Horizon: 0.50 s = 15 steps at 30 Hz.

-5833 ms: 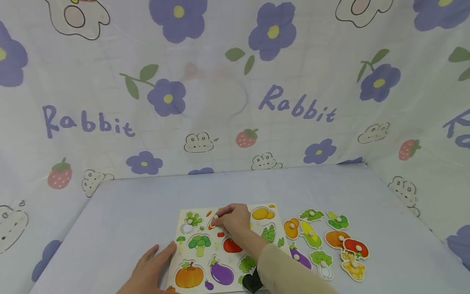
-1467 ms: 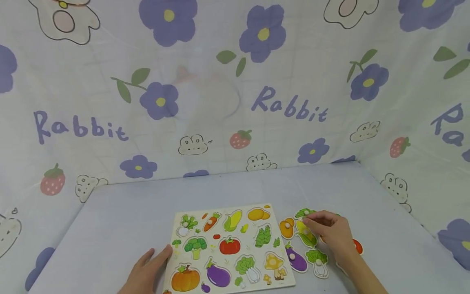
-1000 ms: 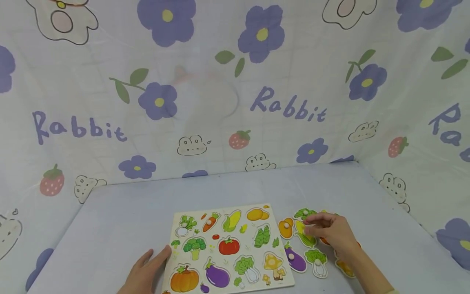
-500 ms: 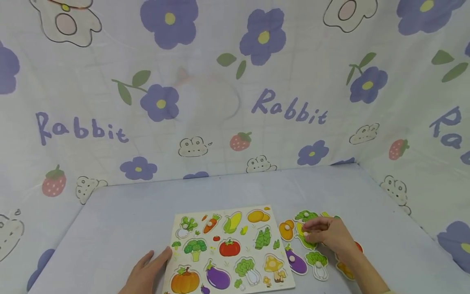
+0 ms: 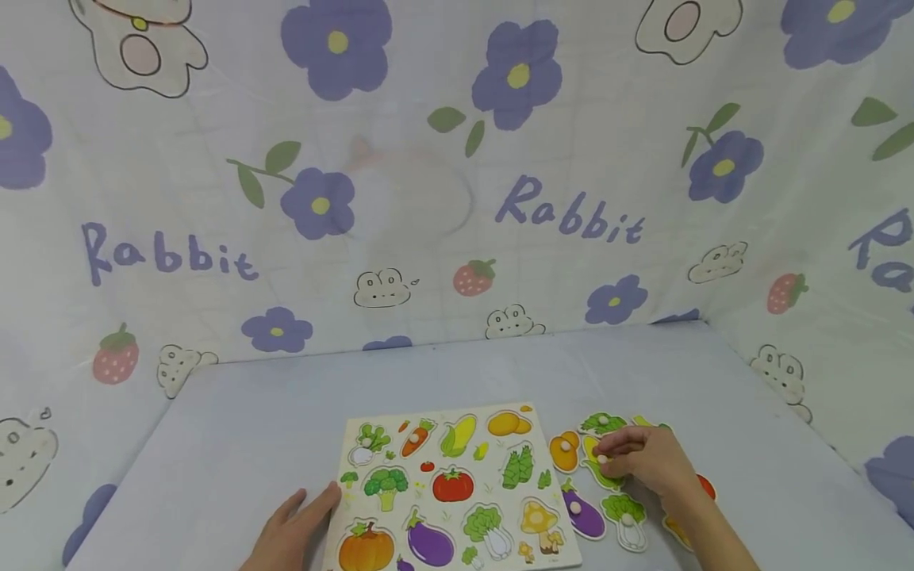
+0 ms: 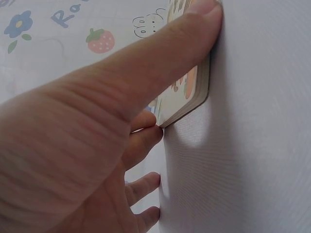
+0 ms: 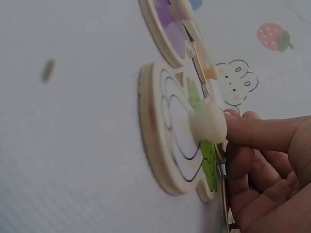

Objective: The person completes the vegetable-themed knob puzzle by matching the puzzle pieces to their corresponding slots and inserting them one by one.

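The patterned backdrop cloth [image 5: 457,174] reads "Rabbit" repeatedly; right edge seemingly cut off.

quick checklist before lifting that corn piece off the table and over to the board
1. Right hand on the corn piece: ok, fingers at its white knob.
2. Knob fully pinched: cannot tell, only fingertip contact shows.
3. Left hand steadying the puzzle board: ok, thumb presses its edge.
4. Corn slot free: ok, no knob there.
5. Neighbours clear of the lift: not ok, the eggplant piece and orange piece lie close.
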Each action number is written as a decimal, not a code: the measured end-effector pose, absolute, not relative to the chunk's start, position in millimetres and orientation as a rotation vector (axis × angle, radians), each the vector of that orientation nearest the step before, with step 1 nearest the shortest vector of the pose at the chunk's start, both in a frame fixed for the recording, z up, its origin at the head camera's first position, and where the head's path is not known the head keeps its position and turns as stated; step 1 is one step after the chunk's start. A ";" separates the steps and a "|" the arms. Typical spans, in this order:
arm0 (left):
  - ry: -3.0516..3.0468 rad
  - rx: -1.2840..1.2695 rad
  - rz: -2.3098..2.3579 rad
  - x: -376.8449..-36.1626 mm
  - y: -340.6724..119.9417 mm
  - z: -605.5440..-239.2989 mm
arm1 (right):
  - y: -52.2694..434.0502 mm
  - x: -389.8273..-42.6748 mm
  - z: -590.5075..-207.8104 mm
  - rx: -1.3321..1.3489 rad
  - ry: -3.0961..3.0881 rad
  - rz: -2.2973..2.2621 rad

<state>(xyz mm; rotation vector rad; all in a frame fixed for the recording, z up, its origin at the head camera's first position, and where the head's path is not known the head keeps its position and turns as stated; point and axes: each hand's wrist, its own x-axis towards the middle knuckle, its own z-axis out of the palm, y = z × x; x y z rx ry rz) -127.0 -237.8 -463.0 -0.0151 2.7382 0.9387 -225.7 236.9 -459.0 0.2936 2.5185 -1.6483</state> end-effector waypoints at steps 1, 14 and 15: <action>2.750 -0.005 0.931 -127.1 -237.5 -463.6 | 237.7 -225.8 -459.1 0.294 2.506 -1.660; 2.810 0.060 0.894 -126.8 -239.3 -466.5 | 239.0 -226.6 -455.6 0.360 2.430 -1.723; 2.804 0.048 0.899 -126.8 -239.6 -467.0 | 239.0 -226.6 -455.5 0.366 2.429 -1.720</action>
